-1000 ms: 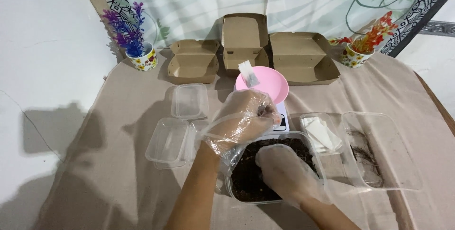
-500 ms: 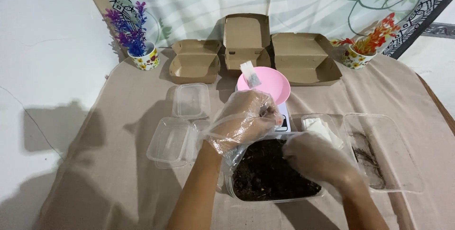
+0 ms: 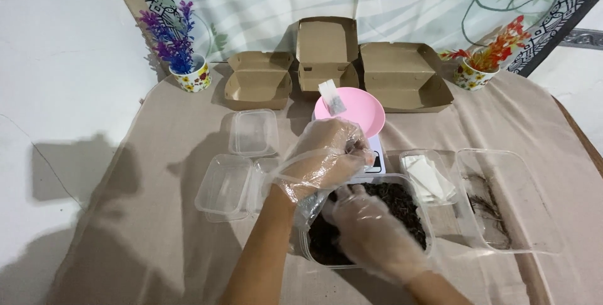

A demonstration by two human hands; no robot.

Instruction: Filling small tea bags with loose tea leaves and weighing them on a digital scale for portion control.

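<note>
Your right hand (image 3: pixel 370 233): back down in the soil tub (image 3: pixel 411 201), fingers curled into soil; half a second ago, raised. Your left hand (image 3: pixel 323 157): unchanged, clenched above tub; contents unclear.

Both hands covered in thin, loose, see-through plastic gloves. Left hand (image 3: pixel 323 157) raised higher and further forward, fingers curled in and bunched toward the thumb, knuckles up, glove puffed around the wrist. Left forearm bare, coming up from the lower edge, slightly slanted to the right. Right hand (image 3: pixel 370 233) lower and closer, palm down, fingers pointed forward and to the left, just under the left hand. Right forearm entering from bottom right.
</note>
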